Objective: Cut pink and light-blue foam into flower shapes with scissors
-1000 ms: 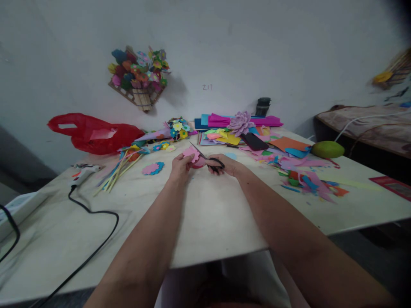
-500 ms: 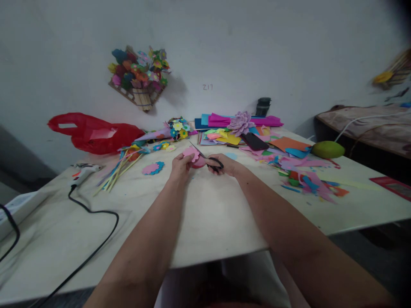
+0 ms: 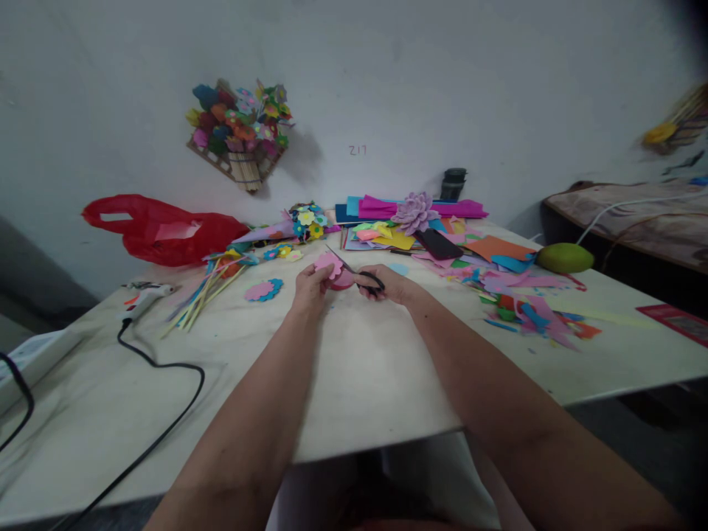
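Between the fingers of my left hand [image 3: 310, 287] is a pink scalloped paper piece [image 3: 330, 265]. My right hand [image 3: 387, 285] grips black-handled scissors [image 3: 372, 282], whose blades point up and left beside the pink paper. Another darker pink piece [image 3: 341, 279] shows just below the blades; whether it is joined to the held paper, I cannot tell. Left of my left hand, pink and blue scalloped shapes [image 3: 264, 290] lie on the table [image 3: 376, 369]. A pale blue circle [image 3: 398, 269] rests just beyond my right hand.
A red plastic bag [image 3: 166, 232], paper flowers [image 3: 310, 221] and a glue gun [image 3: 147, 299] with its black cord are on the left. Rightward are a dark phone [image 3: 438, 243], coloured paper scraps [image 3: 531, 310] and a green fruit [image 3: 565, 258]. A lilac flower [image 3: 416, 212] stands at the back.
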A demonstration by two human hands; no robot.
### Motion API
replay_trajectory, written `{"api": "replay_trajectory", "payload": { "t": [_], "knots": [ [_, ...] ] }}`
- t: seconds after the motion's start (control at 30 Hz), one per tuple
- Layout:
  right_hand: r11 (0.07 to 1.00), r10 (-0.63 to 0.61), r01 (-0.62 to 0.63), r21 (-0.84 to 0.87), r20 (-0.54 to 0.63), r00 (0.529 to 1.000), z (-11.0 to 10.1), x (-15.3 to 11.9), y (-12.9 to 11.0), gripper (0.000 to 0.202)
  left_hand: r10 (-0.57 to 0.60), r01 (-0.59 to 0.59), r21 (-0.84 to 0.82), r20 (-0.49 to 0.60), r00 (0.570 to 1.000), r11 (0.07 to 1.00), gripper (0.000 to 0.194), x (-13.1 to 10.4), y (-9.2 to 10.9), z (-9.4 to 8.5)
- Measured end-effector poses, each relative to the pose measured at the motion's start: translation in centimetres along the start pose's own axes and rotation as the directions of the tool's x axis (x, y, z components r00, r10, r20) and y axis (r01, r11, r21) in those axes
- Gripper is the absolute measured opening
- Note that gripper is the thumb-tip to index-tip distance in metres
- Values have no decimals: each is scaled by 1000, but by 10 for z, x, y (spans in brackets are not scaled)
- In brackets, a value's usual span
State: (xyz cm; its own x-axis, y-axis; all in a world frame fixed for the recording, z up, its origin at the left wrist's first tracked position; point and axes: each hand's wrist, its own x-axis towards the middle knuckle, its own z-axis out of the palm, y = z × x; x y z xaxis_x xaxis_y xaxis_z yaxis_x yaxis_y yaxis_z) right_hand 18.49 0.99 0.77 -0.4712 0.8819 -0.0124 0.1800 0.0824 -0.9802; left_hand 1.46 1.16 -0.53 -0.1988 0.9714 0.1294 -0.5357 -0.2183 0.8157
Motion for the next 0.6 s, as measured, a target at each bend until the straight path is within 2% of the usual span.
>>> {"api": "replay_trajectory", "payload": {
  "t": [0.6],
  "knots": [
    [1000,4,-4,18,25,1000,-1,0,2,25,10,-9,-14,17,1000,1000,28,1,-1,-1]
  ]
}}
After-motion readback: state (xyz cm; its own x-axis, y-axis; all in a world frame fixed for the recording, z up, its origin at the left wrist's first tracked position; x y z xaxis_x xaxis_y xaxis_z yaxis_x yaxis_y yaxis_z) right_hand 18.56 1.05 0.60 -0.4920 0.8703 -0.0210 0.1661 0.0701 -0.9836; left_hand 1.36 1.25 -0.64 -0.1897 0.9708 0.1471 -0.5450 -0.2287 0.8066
